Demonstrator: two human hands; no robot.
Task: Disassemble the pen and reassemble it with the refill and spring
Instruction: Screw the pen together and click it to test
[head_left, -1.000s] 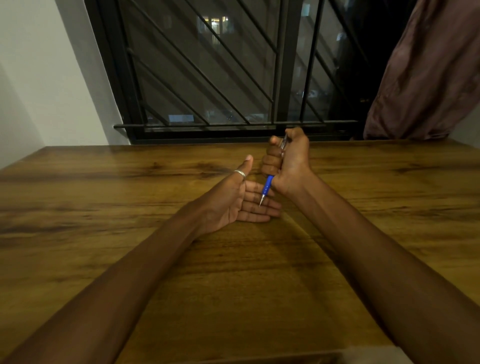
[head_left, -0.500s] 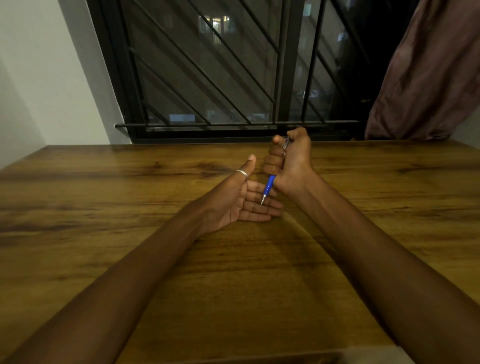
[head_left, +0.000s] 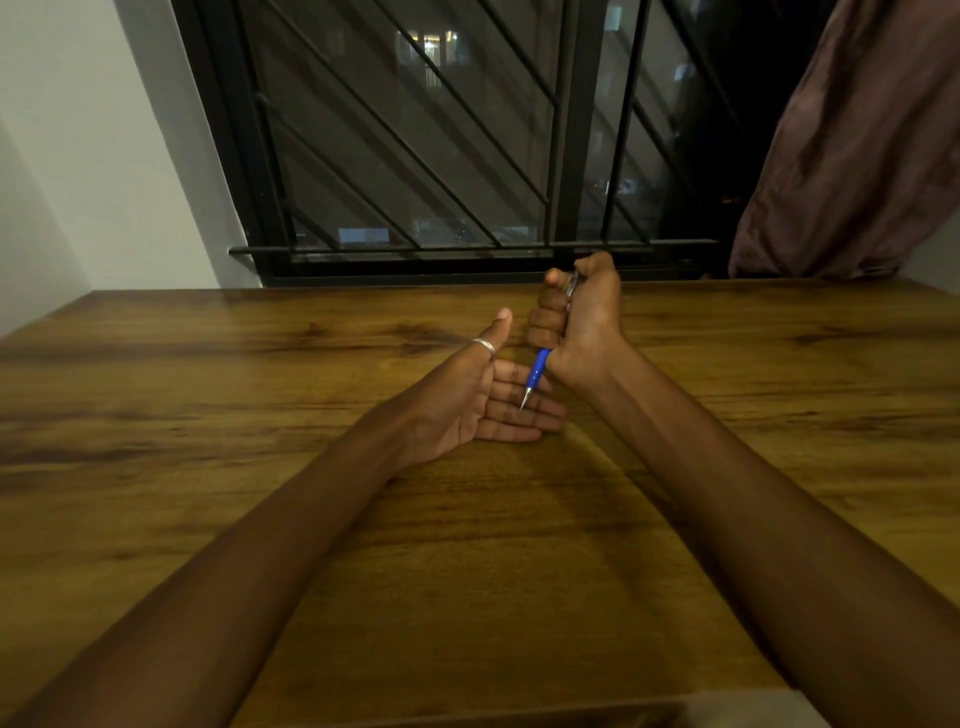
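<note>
— Left hand (head_left: 467, 400)?
— Open, palm turned up and inward, fingers (head_left: 514, 434) straight together, thumb raised.
— Right hand (head_left: 576, 322)?
— Fisted round a pen (head_left: 537, 371), thumb on top, held just above the left fingers. Both forearms stretched forward.

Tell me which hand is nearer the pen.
Right. The right hand grips the pen in its fist; the left hand lies open, palm up, at its tip.
</note>
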